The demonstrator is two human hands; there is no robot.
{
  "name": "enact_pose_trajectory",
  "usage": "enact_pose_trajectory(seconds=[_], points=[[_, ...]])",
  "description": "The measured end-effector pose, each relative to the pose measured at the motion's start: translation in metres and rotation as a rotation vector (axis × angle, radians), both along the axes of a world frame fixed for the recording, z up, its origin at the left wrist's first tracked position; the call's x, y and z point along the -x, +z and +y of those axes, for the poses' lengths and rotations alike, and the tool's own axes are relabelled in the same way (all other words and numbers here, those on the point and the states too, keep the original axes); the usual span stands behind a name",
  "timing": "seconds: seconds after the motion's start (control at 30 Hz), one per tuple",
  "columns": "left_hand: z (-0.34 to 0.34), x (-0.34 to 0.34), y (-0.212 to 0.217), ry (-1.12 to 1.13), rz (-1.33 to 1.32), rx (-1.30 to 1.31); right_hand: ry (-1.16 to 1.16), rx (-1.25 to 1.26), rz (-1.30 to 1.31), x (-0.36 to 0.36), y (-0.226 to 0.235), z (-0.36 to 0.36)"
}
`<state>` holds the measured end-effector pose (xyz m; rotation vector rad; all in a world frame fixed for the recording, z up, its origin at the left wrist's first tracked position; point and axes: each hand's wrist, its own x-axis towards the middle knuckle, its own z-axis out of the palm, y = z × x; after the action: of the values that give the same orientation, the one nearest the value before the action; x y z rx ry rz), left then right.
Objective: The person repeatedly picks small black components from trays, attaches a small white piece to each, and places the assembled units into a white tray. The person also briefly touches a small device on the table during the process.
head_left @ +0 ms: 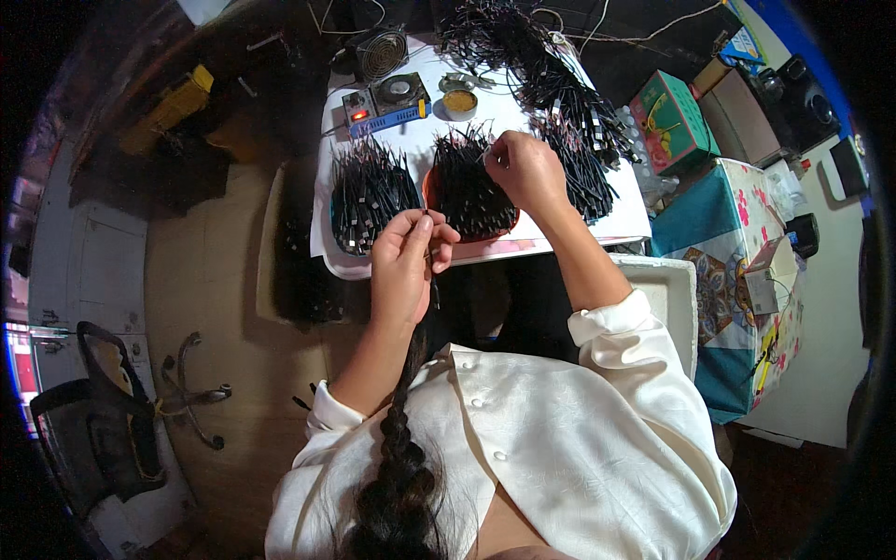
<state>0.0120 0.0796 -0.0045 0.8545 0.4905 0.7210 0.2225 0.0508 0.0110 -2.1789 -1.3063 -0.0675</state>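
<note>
**Sorting black cable pieces at the white table**

Nearest to you, your left hand [406, 257] is raised over the table's front edge. Its thumb and forefinger are pressed together on one thin black cable piece [431, 266], which hangs down from the pinch toward your lap.

Just beyond it, your right hand [527, 168] hovers over the red tray [431, 201]. Its fingers are curled in, with the tips drawn together at the top of the heap of black cables [467, 187] that fills the tray. Whether they already grip a piece is too small to tell.

To the left of the tray lies a second bundle of cables [369, 191], fanned out in a teal dish. To the right of your hand is a third pile [583, 163], lying on the white table [616, 219].

Farther back a big tangle of cables [509, 51] runs toward the table's far edge. Beside it stand a small round tin [459, 103], a blue and grey bench unit [387, 103] and a small fan [381, 54].

Judging from the piles, much is left: the tray is heaped, the far tangle looks untouched, and you hold only one piece. Which of the piles is finished work cannot be told.
</note>
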Motion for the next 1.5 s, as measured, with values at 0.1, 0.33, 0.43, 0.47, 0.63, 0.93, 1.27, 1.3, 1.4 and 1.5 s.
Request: enact_pose_trajectory(seconds=[0.1, 0.33, 0.43, 0.47, 0.63, 0.93, 1.27, 1.3, 1.4, 1.5], points=[[0.001, -0.008, -0.002, 0.019, -0.002, 0.019, -0.022, 0.182, -0.048, -0.002, 0.007, -0.006], [-0.004, -0.021, 0.006, 0.054, -0.032, 0.075, 0.104, -0.034, 0.187, 0.007, 0.021, -0.038], [-0.014, -0.029, 0.015, 0.096, -0.136, 0.059, 0.222, -0.234, 0.612, 0.041, 0.022, -0.069], [-0.019, -0.031, 0.018, 0.104, -0.143, 0.001, 0.217, -0.290, 0.656, 0.054, 0.021, -0.079], [-0.041, -0.032, 0.033, 0.059, -0.229, -0.014, 0.142, -0.372, 0.621, 0.092, 0.013, -0.109], [-0.068, -0.028, 0.039, 0.044, -0.155, -0.094, 0.288, -0.338, 0.360, 0.092, 0.020, -0.132], [-0.077, -0.020, 0.042, -0.010, 0.045, -0.352, 0.403, -0.493, 0.893, 0.055, 0.043, -0.123], [-0.077, -0.020, 0.042, 0.003, 0.063, -0.378, 0.380, -0.444, 0.858, 0.055, 0.044, -0.123], [-0.075, -0.021, 0.040, -0.011, 0.051, -0.434, 0.375, -0.334, 0.815, 0.054, 0.046, -0.124], [-0.073, -0.019, 0.040, -0.063, 0.022, -0.344, 0.423, -0.438, 0.941, 0.055, 0.044, -0.124]])
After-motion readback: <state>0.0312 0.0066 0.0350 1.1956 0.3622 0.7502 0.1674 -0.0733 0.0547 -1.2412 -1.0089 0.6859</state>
